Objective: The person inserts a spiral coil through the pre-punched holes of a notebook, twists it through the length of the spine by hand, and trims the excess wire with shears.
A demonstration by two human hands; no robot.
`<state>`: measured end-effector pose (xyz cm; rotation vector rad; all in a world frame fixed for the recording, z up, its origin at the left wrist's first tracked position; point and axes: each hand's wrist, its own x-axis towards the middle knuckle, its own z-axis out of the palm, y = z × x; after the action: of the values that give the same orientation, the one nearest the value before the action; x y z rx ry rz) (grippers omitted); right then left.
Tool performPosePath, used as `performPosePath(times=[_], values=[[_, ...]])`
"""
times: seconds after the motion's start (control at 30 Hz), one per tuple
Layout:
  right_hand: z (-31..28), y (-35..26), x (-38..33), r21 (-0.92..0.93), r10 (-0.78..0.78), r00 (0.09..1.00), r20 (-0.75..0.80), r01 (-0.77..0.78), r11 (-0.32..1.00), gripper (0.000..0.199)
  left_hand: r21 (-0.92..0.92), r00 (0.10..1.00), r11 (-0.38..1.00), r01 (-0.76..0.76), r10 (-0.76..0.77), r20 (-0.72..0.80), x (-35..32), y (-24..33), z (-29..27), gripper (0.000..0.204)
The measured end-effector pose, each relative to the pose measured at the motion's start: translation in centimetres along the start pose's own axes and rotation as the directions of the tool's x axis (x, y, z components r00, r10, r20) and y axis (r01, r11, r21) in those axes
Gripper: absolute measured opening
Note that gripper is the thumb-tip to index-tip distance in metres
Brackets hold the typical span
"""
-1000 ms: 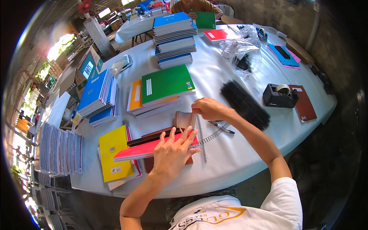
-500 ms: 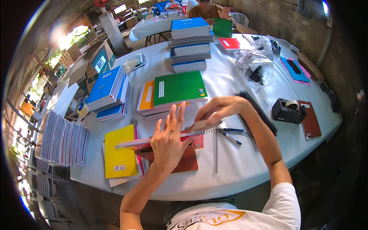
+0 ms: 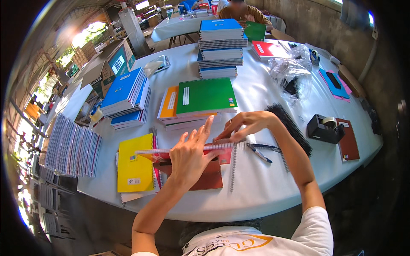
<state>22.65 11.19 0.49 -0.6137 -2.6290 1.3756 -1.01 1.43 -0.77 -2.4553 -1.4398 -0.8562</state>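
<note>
My left hand (image 3: pixel 188 160) grips a notebook (image 3: pixel 156 152) held on edge, fingers pointing up behind it and thumb toward its right part. At the notebook's right end, my right hand (image 3: pixel 252 123) has its fingers bent and pinched at the upper edge, where a spiral coil (image 3: pixel 241 145) sticks out past the pages. The fingertips are partly blurred. Beneath lies a brown notebook (image 3: pixel 207 181) with a red piece (image 3: pixel 226 157) beside it. A yellow notebook (image 3: pixel 134 170) lies to the left. Right of the held notebook are a blue-handled tool (image 3: pixel 261 155) and a loose coil (image 3: pixel 233 170).
Ahead stand a green notebook (image 3: pixel 207 96) on a pile, and blue notebook stacks (image 3: pixel 222 26). Spiral-bound books (image 3: pixel 72 147) stand at far left. On the right are black coils (image 3: pixel 290 130), a tape dispenser (image 3: pixel 324 128) and crumpled plastic (image 3: pixel 290 72). Another person (image 3: pixel 243 15) sits across.
The right hand has shifted slightly along the notebook's edge, with its fingers lower against it. The held notebook has tilted a little, showing more red cover. The whole view has turned slightly.
</note>
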Motion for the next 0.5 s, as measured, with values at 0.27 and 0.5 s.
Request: performPosePath(times=[0.27,0.5], values=[[0.1,0.9,1.9,-0.082,-0.021,1.000,-0.019,0.020,0.996,0.055,0.038,0.998,0.999,0.021,-0.024,0.057,-0.3,-0.8,-1.5,0.095],[0.4,0.7,3.0,0.029,-0.101,0.993,-0.061,0.103,0.994,0.048,0.033,0.996,0.997,0.065,-0.067,0.059,-1.2,-1.9,-1.9,0.096]])
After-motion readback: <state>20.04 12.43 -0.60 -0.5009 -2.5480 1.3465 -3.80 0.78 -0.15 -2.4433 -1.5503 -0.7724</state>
